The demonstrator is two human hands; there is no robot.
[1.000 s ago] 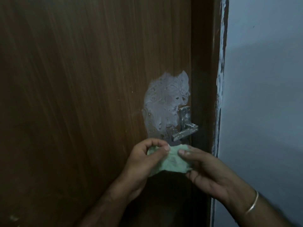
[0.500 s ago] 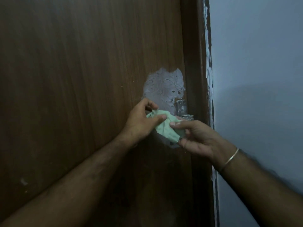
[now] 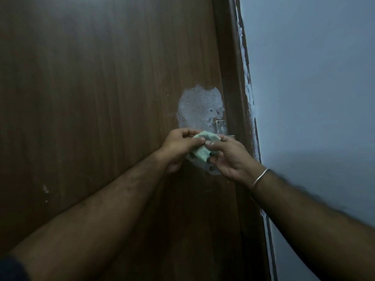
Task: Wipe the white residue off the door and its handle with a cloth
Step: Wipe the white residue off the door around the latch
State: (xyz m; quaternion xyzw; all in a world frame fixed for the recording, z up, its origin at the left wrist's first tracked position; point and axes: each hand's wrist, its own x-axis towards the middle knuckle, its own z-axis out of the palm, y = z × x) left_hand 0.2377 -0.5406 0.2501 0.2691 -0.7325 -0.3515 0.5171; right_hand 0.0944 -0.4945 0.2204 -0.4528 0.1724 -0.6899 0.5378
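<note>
Both hands pinch the green cloth (image 3: 202,148): left hand (image 3: 178,148), right hand (image 3: 229,157). Cloth sits over the white residue (image 3: 197,107) on the door (image 3: 101,88), just below the handle (image 3: 220,125).

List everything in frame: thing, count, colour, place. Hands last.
door: 1, dark brown wood grain, fills left and centre
white residue: 1 patch, whitish, on door round the handle, part hidden by the hands
handle: 1, silvery metal, right edge of door, mostly hidden behind the cloth and hands
door frame: 1, dark brown with white paint smears, right of door
wall: 1, pale blue-grey, far right
cloth: 1, light green, bunched, in front of the handle
bangle: 1, silvery, right wrist
left hand: pinches cloth
right hand: pinches cloth
</note>
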